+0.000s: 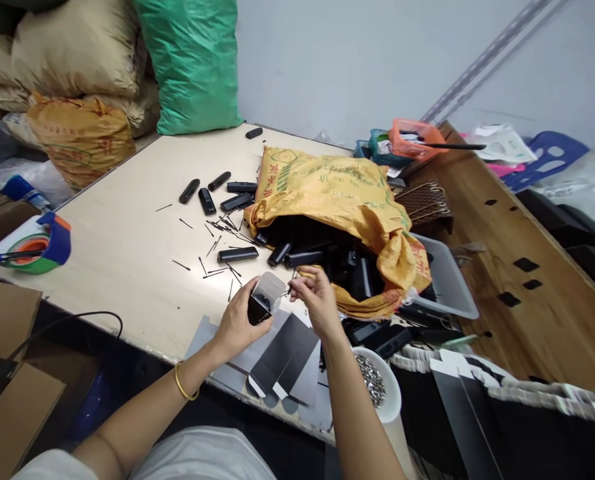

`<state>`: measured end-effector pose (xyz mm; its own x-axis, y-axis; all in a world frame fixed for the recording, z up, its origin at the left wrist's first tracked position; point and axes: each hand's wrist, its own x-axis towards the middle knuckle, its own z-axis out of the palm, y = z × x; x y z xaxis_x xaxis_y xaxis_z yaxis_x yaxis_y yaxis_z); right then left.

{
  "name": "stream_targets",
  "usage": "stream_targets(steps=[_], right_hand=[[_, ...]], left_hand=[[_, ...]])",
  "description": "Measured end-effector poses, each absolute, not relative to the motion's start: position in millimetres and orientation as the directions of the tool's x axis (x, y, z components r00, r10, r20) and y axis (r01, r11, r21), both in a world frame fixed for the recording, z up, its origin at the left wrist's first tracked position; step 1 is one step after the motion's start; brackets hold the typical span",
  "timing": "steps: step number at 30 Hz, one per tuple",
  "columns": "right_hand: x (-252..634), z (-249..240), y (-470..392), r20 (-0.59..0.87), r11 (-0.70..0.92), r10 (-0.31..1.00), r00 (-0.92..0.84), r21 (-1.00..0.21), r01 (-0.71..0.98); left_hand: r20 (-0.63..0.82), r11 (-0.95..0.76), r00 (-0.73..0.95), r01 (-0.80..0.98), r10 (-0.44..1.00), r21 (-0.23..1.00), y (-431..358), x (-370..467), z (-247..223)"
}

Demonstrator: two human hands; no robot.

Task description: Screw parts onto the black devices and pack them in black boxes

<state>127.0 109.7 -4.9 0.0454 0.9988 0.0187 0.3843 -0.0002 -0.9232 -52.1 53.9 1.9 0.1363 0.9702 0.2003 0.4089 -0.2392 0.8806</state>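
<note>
My left hand (pixel 238 323) is closed around a small black box (pixel 260 311), its end flap raised and its open end facing up. Something dark shows inside the box. Beside that opening, my right hand (pixel 316 297) pinches a small dark piece, mostly covered by the fingers. Flat dark-grey unfolded cartons (pixel 290 353) lie on the table under my hands. Just beyond is a yellow woven sack (pixel 327 183), its mouth open towards me, full of black elongated devices (pixel 305 259). Thin black pins (pixel 217 243) and a loose black device (pixel 237 254) lie left of the sack.
To the right stand a white cup of small metal parts (pixel 371 380), a clear plastic bin (pixel 450 283) and stacked black cartons (pixel 457 407). A tape dispenser (pixel 52 243) sits at the table's left edge. A green sack (pixel 192 67) stands at the back.
</note>
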Motion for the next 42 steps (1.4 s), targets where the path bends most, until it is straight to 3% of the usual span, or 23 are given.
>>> stream_targets(steps=[2,6,10,12,15,18,21,23,27,32,35,38,42], right_hand=[[138,5,100,0.08,0.039,0.978,0.192,-0.977,0.21],[143,17,91,0.084,0.0,0.945,0.318,-0.967,0.254],[124,36,75,0.238,0.19,0.866,0.44,-0.97,0.152],[110,44,64,0.361,0.265,0.848,0.389,-0.923,0.28],[97,43,53,0.488,0.338,0.86,0.148,-0.763,0.551],[99,31,51,0.439,0.274,0.882,0.17,-0.773,0.572],[99,17,52,0.243,0.152,0.951,0.192,-0.907,0.393],[91,10,49,0.203,0.128,0.96,0.191,-0.93,0.344],[71,3,33,0.429,0.308,0.884,0.187,-0.835,0.456],[66,-2,28,0.424,0.312,0.873,0.242,-0.866,0.391],[64,-7,27,0.571,0.448,0.808,0.147,-0.757,0.476],[69,-13,22,0.573,0.49,0.819,0.024,-0.721,0.489],[109,-14,12,0.355,0.221,0.92,0.168,-0.822,0.525]], left_hand=[[0.177,-0.221,0.142,0.42,0.974,0.88,53,-43,-2],[0.152,-0.206,0.152,0.455,0.977,0.866,51,-35,-5],[0.146,-0.221,0.195,0.453,0.97,0.864,49,-33,-3],[0.166,-0.244,0.21,0.43,0.964,0.869,47,-31,-2],[0.182,-0.239,0.182,0.373,0.966,0.897,46,-30,-2],[0.188,-0.228,0.15,0.325,0.971,0.918,44,-31,-4],[0.247,-0.316,0.255,0.284,0.935,0.905,42,-31,-7],[0.245,-0.32,0.303,0.231,0.921,0.919,40,-31,-8],[0.145,-0.187,0.29,0.122,0.946,0.975,40,-31,-7],[0.161,-0.205,0.258,0.15,0.953,0.967,38,-28,-10],[0.188,-0.238,0.271,0.166,0.944,0.957,37,-25,-10],[0.132,-0.204,0.276,0.251,0.952,0.946,43,-36,-4],[-0.023,-0.01,0.048,0.584,0.999,0.812,63,-104,-8]])
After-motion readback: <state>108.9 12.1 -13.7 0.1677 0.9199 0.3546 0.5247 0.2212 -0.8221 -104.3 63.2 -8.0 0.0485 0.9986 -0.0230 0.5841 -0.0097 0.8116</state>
